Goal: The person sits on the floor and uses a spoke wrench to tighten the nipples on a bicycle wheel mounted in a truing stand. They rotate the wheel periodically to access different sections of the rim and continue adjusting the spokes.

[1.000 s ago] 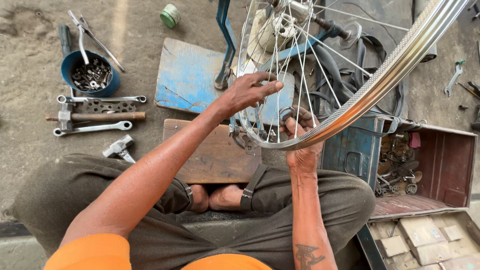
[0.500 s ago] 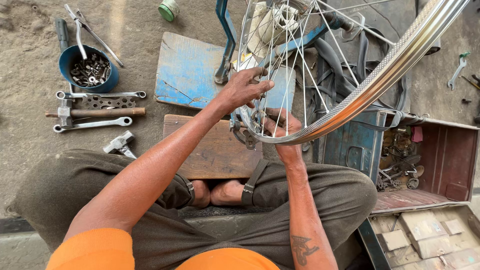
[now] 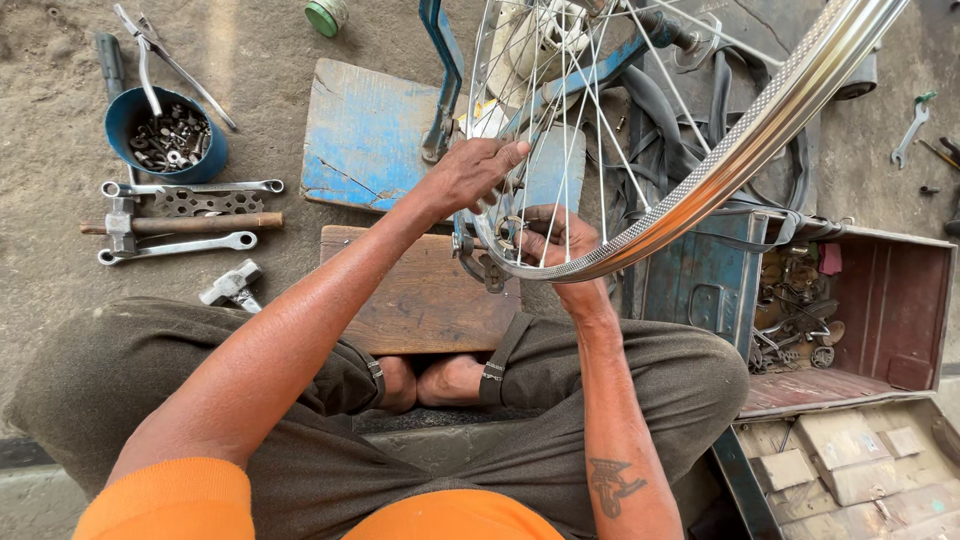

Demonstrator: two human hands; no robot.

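— Fingers [image 3: 500, 160] of the left hand [image 3: 470, 175] pinch spokes [image 3: 560, 130]; right hand [image 3: 555, 240] grips a small tool at the rim [image 3: 700, 190].

— Risk?

— Probably the tool slipping off, or skin caught between spokes, with the wheel overhanging the wooden block [image 3: 420, 300].

Thin spokes [image 3: 585, 150] and the chrome rim [image 3: 740, 160] fence both hands; bare ground [image 3: 60, 290] lies open leftward.

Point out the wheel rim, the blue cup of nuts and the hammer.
wheel rim [image 3: 740, 150], head view, on the shiny outer band.
blue cup of nuts [image 3: 205, 160], head view, on its right wall.
hammer [image 3: 200, 223], head view, on the wooden handle.
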